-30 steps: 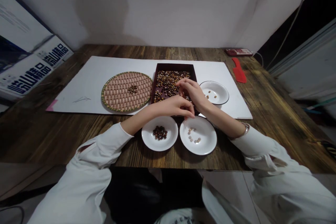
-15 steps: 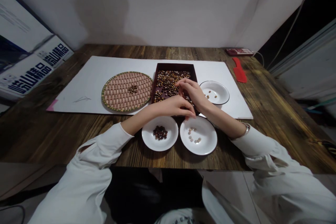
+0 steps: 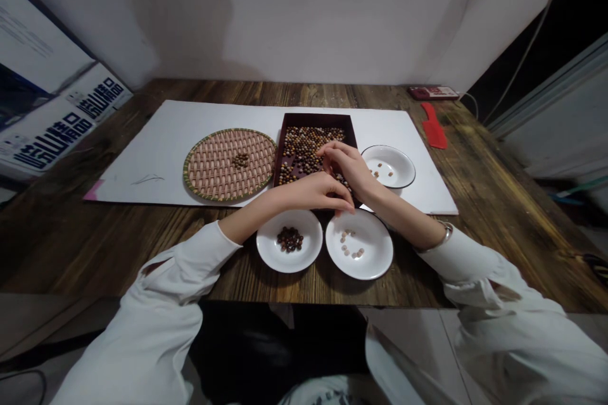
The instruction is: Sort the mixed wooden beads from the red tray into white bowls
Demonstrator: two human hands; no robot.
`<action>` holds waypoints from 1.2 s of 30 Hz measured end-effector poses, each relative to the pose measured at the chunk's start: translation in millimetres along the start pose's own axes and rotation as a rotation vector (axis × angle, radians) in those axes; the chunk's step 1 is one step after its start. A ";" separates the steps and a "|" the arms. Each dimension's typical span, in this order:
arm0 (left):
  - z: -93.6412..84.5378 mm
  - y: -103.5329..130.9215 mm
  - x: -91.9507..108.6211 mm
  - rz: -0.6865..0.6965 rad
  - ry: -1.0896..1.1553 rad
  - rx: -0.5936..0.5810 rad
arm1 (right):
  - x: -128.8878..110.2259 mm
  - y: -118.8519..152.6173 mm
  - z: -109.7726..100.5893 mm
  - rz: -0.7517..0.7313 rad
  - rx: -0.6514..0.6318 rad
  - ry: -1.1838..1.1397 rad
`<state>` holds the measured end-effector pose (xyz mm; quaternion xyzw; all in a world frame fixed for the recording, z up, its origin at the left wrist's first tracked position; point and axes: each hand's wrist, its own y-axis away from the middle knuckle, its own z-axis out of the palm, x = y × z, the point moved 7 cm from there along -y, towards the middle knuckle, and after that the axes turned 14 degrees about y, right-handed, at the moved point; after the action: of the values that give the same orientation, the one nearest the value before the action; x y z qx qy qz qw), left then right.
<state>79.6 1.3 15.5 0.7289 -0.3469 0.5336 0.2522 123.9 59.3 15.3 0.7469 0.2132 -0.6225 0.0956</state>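
My left hand (image 3: 317, 192) is over the back rim of the right front bowl (image 3: 360, 271), its fingers pinched downward; what they hold, if anything, is too small to tell. Several pale beads (image 3: 352, 253) lie in that bowl. Above the front right part of a dark red tray (image 3: 317, 120) of mixed beads (image 3: 308, 149) is my right hand (image 3: 349, 168), fingers bent and drawn together; their tips are partly hidden. Dark brown beads (image 3: 290, 239) sit in the left front bowl (image 3: 289, 262).
A woven round mat (image 3: 213, 168) with a few brown beads (image 3: 240, 160) lies left of the tray. At the right are a third bowl (image 3: 401, 168) with small pieces, a red comb (image 3: 433, 126) and a phone-like object (image 3: 433, 93). Printed boxes (image 3: 61, 133) stand far left.
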 end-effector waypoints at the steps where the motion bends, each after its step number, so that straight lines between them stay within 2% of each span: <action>1: -0.1 0.1 0.1 -0.003 0.006 0.004 | 0.1 0.0 0.1 0.002 -0.002 0.001; 18: -0.7 -0.7 0.2 0.031 -0.006 0.012 | 0.2 -0.1 -0.5 0.001 0.007 0.004; 36: 0.1 -0.7 0.5 -0.019 0.001 0.019 | 2.5 -3.1 0.6 -0.032 -0.005 -0.002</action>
<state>80.2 1.6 16.0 0.7344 -0.3347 0.5347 0.2505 122.3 62.3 13.1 0.7427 0.2266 -0.6241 0.0875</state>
